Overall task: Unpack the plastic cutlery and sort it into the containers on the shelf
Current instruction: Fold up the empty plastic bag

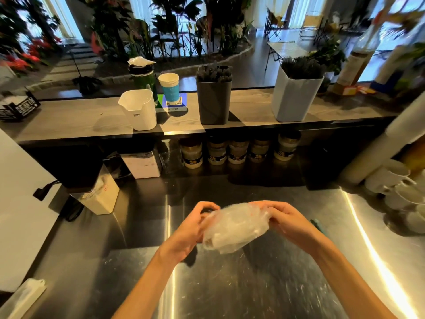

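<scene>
Both my hands hold a crumpled clear plastic bag [234, 226] above the steel counter [230, 284]. My left hand [195, 226] grips its left end with curled fingers, and my right hand [285, 219] pinches its right end. What is inside the bag is blurred. On the wooden shelf [69, 118] behind stand three containers: a white one [139, 111] that looks empty, a dark grey one [214, 100] filled with black cutlery, and a pale one [295, 95] also filled with black cutlery.
A blue-sleeved paper cup [169, 87] and a green bottle [141, 74] stand behind the white container. Several jars [236, 150] line up under the shelf. White mugs [395, 180] sit at right, a white box [101, 194] at left, a wrapped packet [25, 298] at lower left.
</scene>
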Available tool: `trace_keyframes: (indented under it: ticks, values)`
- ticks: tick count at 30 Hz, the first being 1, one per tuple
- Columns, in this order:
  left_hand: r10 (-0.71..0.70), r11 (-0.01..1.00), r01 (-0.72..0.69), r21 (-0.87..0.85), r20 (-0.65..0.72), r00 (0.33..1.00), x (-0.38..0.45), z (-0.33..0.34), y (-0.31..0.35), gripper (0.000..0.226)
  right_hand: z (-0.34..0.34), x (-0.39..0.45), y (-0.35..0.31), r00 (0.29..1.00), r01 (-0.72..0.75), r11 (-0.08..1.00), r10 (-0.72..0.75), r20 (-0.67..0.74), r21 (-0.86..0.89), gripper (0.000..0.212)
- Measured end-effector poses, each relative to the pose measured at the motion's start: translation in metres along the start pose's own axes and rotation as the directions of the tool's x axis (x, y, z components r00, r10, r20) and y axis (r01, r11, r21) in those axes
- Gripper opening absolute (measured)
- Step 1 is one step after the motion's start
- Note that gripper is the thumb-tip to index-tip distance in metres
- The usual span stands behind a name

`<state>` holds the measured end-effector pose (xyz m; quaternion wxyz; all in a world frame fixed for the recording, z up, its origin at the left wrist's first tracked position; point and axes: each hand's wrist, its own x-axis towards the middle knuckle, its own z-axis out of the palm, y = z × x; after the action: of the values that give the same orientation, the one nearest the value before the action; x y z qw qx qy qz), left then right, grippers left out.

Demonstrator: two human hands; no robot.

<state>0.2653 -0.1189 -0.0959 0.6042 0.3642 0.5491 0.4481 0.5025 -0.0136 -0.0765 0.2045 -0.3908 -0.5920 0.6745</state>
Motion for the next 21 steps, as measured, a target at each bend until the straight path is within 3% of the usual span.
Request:
trace_keyframes:
  ticks: [3, 5, 8, 10, 12, 16, 18, 21]
  values:
    - [-0.01, 0.995, 0.004, 0.097, 0.067, 0.998, 0.002, 0.0, -0.002, 0.054, 0.009, 0.004, -0.008, 1.0, -0.026, 1.0, 0.026, -0.007, 0.013, 0.034]
    - [0.009, 0.994, -0.013, 0.104, 0.039, 0.999, 0.005, -0.001, -0.002, 0.051, 0.016, 0.005, -0.003, 0.997, -0.072, 0.993, 0.076, -0.035, 0.095, 0.036]
    - [0.1, 0.978, -0.084, 0.191, -0.076, 0.992, 0.014, 0.001, -0.006, 0.046, 0.026, 0.004, 0.016, 0.991, -0.132, 0.974, 0.135, -0.001, 0.184, 0.068]
    - [0.162, 0.963, -0.14, 0.229, -0.082, 0.983, 0.021, 0.001, -0.01, 0.043, 0.036, 0.005, 0.027, 0.992, -0.127, 0.966, 0.124, 0.028, 0.226, 0.074]
    - [0.169, 0.961, -0.157, 0.227, -0.034, 0.985, 0.025, -0.001, -0.011, 0.045, 0.042, 0.006, 0.035, 0.987, -0.09, 0.966, 0.119, -0.109, 0.241, 0.07]
    - [-0.019, 0.989, -0.006, 0.146, 0.168, 0.986, 0.034, 0.0, -0.011, 0.053, 0.036, -0.003, 0.049, 0.908, -0.011, 0.961, 0.125, -0.399, 0.276, 0.067]
    - [-0.058, 0.994, 0.031, 0.104, 0.274, 0.96, 0.041, 0.008, -0.014, 0.047, 0.027, -0.014, 0.053, 0.869, -0.002, 0.957, 0.145, -0.472, 0.29, 0.067]
    - [-0.028, 0.99, -0.016, 0.142, 0.302, 0.953, 0.054, 0.031, -0.02, 0.041, 0.008, -0.033, 0.059, 0.848, -0.021, 0.943, 0.193, -0.494, 0.333, 0.071]
